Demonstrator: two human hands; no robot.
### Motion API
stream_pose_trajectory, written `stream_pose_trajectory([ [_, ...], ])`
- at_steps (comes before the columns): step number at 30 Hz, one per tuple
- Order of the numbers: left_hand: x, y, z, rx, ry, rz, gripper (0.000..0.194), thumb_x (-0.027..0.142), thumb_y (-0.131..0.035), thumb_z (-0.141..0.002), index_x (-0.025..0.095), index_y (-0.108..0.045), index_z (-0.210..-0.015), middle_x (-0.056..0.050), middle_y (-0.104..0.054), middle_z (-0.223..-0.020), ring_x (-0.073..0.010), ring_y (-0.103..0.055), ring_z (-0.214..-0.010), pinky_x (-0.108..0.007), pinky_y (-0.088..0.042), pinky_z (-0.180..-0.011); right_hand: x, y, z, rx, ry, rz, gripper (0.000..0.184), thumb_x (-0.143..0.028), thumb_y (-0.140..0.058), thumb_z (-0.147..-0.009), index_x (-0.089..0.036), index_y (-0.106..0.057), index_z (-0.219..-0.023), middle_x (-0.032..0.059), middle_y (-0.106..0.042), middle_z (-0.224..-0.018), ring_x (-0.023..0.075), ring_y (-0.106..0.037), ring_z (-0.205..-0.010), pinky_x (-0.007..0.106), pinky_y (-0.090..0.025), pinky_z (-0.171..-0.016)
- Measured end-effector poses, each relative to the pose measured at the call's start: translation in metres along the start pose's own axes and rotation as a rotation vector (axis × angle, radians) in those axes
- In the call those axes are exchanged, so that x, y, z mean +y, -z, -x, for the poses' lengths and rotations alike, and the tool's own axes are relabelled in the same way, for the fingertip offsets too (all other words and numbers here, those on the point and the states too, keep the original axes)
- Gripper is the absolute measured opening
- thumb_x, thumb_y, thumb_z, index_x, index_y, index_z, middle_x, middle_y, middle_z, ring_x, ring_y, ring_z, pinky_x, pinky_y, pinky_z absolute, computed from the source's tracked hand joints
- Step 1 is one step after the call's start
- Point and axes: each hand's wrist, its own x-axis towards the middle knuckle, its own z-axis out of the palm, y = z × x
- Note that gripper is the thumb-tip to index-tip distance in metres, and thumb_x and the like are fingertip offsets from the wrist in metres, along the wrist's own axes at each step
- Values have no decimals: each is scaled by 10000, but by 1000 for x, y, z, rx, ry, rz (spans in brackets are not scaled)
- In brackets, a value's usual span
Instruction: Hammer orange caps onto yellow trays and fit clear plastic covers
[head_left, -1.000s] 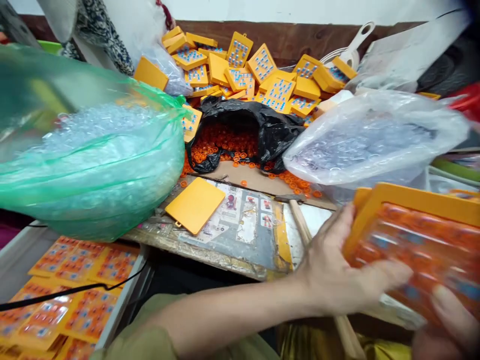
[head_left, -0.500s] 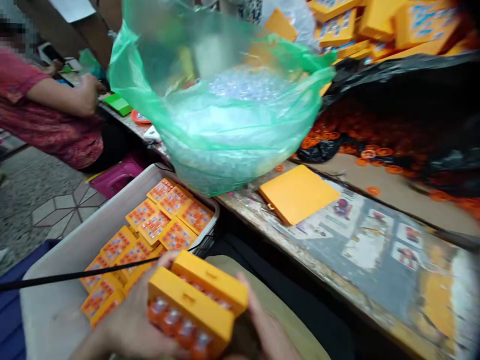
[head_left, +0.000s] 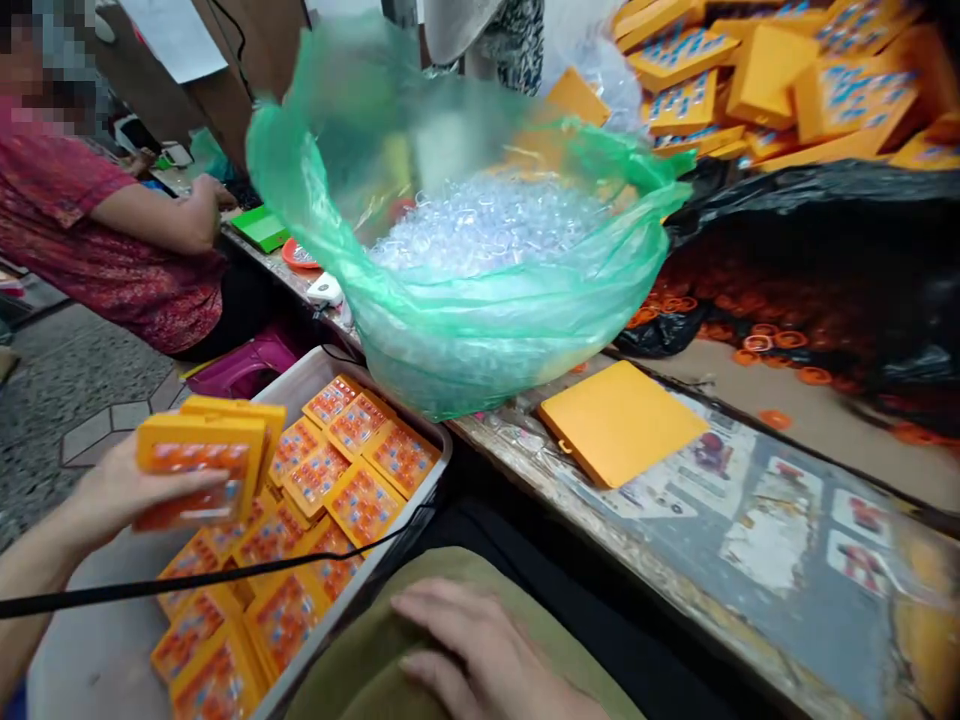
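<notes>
My left hand (head_left: 124, 490) grips two yellow-orange plastic cases (head_left: 202, 450) together, over the left side of a white plastic bin (head_left: 90, 620). The front case shows a row of clear and orange round pieces. Inside the bin, several similar cases (head_left: 364, 505) lie in overlapping rows, their faces dotted with orange and blue. My right hand (head_left: 480, 650) rests on my olive-clad thigh, fingers stretched and holding nothing. On the bench, right of the bin, a closed yellow case (head_left: 622, 420) lies flat.
A green plastic bag (head_left: 480, 330) full of small clear pieces stands on the bench (head_left: 675, 560). Behind it are piled yellow cases (head_left: 772, 80) and a black bag (head_left: 825, 230) with orange rings. A black cord (head_left: 225, 575) crosses the bin. A person in red (head_left: 150, 230) sits at left.
Both hands held the two cases over my lap. My left hand has carried them left over the bin; my right hand has let go and lies on my thigh. The view has shifted slightly.
</notes>
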Motion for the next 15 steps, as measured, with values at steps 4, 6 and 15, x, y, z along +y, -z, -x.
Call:
stream_pose_trajectory([
  [4, 45, -58, -28, 135, -225, 223, 721, 330, -862, -337, 215, -614, -1004, -39, -720, -952, -300, -682, -887, -488, -543, -869, 0, 19, -17, 380, -11, -113, 211, -169, -565, -877, -175, -691, -1047, 90, -720, -966, 162, -680, -889, 237, -539, -795],
  [6, 52, -83, -31, 41, -294, 340, 647, 334, -848, -388, 198, -629, -981, -49, -726, -958, -290, -685, -869, -460, -562, -841, 3, 24, -36, 454, -189, -227, 210, -224, -552, -876, -176, -686, -1032, 93, -704, -967, 180, -665, -879, 291, -535, -795],
  [15, 6, -148, 17, -209, 66, 794, 811, 428, -864, -467, 230, -592, -1205, -31, -752, -951, -374, -648, -1049, -421, -605, -811, 44, -7, -154, 229, -416, -624, 984, -267, -919, -370, -226, -518, -1267, 47, -640, -1208, 246, -613, -1107, 359, -502, -932],
])
